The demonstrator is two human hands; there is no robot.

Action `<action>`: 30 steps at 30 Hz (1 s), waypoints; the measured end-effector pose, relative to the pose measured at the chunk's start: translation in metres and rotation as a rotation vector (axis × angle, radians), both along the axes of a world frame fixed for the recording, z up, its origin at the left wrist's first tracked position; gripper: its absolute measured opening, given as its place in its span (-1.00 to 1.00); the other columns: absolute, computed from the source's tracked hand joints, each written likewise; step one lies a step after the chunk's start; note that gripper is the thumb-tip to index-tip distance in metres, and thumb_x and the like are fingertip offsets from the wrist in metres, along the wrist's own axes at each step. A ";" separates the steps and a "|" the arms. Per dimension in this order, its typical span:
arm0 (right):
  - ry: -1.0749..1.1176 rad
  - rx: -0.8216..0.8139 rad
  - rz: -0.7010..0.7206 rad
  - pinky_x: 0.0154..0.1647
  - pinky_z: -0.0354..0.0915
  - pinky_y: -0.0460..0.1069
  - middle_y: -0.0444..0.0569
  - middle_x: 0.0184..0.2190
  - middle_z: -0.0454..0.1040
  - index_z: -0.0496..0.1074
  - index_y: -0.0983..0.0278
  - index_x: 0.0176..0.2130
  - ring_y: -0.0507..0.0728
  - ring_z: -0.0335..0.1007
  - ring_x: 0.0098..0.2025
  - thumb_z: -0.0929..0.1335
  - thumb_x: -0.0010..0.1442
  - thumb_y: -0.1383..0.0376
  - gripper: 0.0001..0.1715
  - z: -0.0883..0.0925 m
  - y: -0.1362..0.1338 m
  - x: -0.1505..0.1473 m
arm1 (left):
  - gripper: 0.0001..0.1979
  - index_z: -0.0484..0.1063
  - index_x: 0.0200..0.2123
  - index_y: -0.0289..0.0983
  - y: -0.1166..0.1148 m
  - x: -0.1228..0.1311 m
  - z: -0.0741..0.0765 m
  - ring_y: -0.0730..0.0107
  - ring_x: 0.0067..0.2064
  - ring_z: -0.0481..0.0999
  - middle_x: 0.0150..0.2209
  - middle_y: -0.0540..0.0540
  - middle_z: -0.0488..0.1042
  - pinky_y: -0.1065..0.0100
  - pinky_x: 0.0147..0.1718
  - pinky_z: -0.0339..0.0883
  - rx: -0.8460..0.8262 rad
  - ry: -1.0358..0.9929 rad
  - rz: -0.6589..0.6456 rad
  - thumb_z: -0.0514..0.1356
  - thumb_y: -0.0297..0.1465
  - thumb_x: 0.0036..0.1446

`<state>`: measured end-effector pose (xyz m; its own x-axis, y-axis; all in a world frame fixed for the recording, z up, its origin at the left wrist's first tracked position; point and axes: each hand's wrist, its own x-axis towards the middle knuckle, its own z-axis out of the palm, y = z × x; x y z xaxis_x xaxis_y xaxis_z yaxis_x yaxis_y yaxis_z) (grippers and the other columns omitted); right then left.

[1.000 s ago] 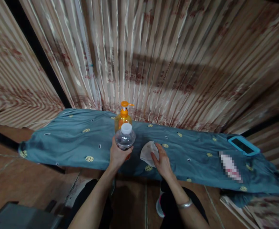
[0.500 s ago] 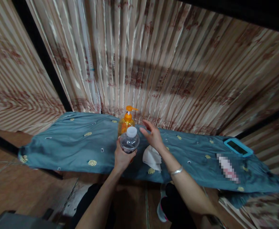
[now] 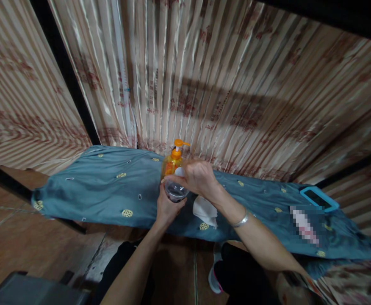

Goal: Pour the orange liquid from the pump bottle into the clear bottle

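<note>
- The clear plastic bottle [image 3: 175, 189] stands upright at the near edge of the cloth-covered bench, just in front of the orange pump dispenser [image 3: 173, 160], which serves as the landmark here.
- The left hand [image 3: 167, 207] wraps around the bottle's lower body from the near side, fingers curled against the clear wall.
- The right hand [image 3: 198, 177] comes down over the bottle's top, fingers closed around the white cap, of which only a sliver shows; it hides the neck.
- Judged from its thin clear wall, the bottle is light and somewhat soft: a hard squeeze on the body would likely dent it, and push liquid out if the cap is loose. How full it is cannot be told.
- The smooth plastic looks slippery, so the firmest hold is low on the body for steadying and on the cap for turning, as the hands sit now.
- A crumpled white tissue [image 3: 205, 211] lies on the cloth to the right of the dispenser and nearer the person, just beside the bottle and not touching either hand.
- The teal patterned cloth [image 3: 109, 195] spreads left and right of the dispenser over the bench.
- Well to the right of the dispenser, a phone in a light-blue case [image 3: 319, 198] lies flat on the cloth.
- Behind the dispenser hangs a striped curtain [image 3: 223, 84].
</note>
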<state>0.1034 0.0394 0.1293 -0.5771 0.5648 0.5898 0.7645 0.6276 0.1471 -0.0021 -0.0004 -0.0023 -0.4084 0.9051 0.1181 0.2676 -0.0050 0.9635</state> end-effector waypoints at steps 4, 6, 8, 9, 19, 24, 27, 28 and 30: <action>-0.164 0.137 0.037 -0.48 -0.14 0.05 0.11 -0.60 0.44 0.44 0.37 -0.48 0.21 0.41 -0.50 0.03 0.37 -0.16 -0.16 -0.003 0.006 -0.009 | -0.12 0.16 0.15 -0.28 0.001 0.000 -0.001 0.07 -0.04 0.59 -0.05 -0.23 0.54 0.15 -0.07 0.46 0.023 -0.008 -0.002 0.44 -0.33 -0.28; -0.220 0.171 0.044 -0.49 -0.16 0.04 0.04 -0.60 0.43 0.43 0.36 -0.47 0.16 0.38 -0.51 0.08 0.44 0.00 -0.29 -0.006 0.008 -0.010 | -0.11 0.16 0.14 -0.27 0.001 0.000 -0.002 0.06 0.00 0.58 -0.02 -0.24 0.53 0.14 -0.03 0.45 0.046 -0.001 0.004 0.44 -0.33 -0.29; -0.267 0.182 0.052 -0.50 -0.13 0.01 -0.04 -0.58 0.43 0.43 0.35 -0.43 0.12 0.37 -0.49 0.14 0.44 0.13 -0.44 -0.009 0.010 -0.010 | -0.11 0.16 0.14 -0.27 0.002 0.000 -0.004 0.05 -0.01 0.58 -0.02 -0.24 0.53 0.13 -0.03 0.45 0.049 0.009 0.010 0.44 -0.32 -0.29; -0.287 0.180 0.054 -0.51 -0.11 0.00 -0.08 -0.57 0.43 0.43 0.34 -0.41 0.10 0.37 -0.48 0.16 0.44 0.17 -0.49 -0.010 0.012 -0.009 | -0.11 0.17 0.14 -0.28 0.003 0.000 -0.004 0.05 -0.01 0.58 -0.02 -0.25 0.53 0.12 -0.03 0.45 0.051 0.012 0.013 0.44 -0.32 -0.30; -0.466 -0.039 0.094 -0.50 0.07 0.04 0.04 -0.38 0.56 0.41 0.31 -0.28 0.21 0.51 -0.35 0.01 0.46 0.18 -0.45 0.004 0.020 -0.006 | -0.16 0.18 0.11 -0.27 0.001 0.002 -0.005 0.06 0.04 0.55 -0.01 -0.24 0.53 0.16 -0.01 0.45 0.099 0.018 0.015 0.42 -0.34 -0.29; -0.522 -0.110 0.171 -0.42 0.12 0.06 0.13 -0.28 0.57 0.42 0.34 -0.22 0.26 0.53 -0.21 -0.05 0.47 0.16 -0.38 0.014 0.021 -0.007 | -0.14 0.18 0.12 -0.28 0.002 0.001 -0.004 0.09 -0.07 0.60 -0.09 -0.20 0.55 0.17 -0.08 0.48 0.088 0.027 0.015 0.42 -0.38 -0.31; -0.510 -0.150 0.144 -0.42 0.12 0.06 0.20 -0.28 0.57 0.44 0.38 -0.20 0.30 0.53 -0.21 -0.05 0.46 0.10 -0.32 0.019 0.020 -0.007 | -0.14 0.17 0.13 -0.26 0.004 0.000 -0.006 0.08 -0.06 0.60 -0.08 -0.19 0.55 0.13 -0.08 0.47 0.104 0.033 0.004 0.42 -0.37 -0.29; -0.498 -0.168 0.115 -0.43 0.10 0.07 0.23 -0.30 0.57 0.46 0.40 -0.21 0.32 0.54 -0.22 -0.04 0.46 0.06 -0.29 0.021 0.018 -0.007 | -0.14 0.17 0.13 -0.26 0.005 0.000 -0.007 0.07 -0.04 0.59 -0.06 -0.20 0.54 0.12 -0.06 0.47 0.107 0.040 0.003 0.42 -0.36 -0.29; -0.469 -0.218 0.053 -0.46 0.06 0.07 0.27 -0.37 0.57 0.49 0.42 -0.28 0.37 0.55 -0.25 0.02 0.43 -0.03 -0.24 0.027 0.015 -0.007 | -0.14 0.17 0.13 -0.26 0.005 0.000 -0.008 0.06 0.00 0.57 -0.03 -0.21 0.53 0.12 -0.03 0.45 0.101 0.052 0.004 0.42 -0.36 -0.29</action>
<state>0.0967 0.0548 0.1560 -0.7821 0.6089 0.1328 0.6144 0.7177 0.3276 -0.0024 0.0046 -0.0103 -0.4026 0.8860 0.2300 0.3171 -0.1007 0.9430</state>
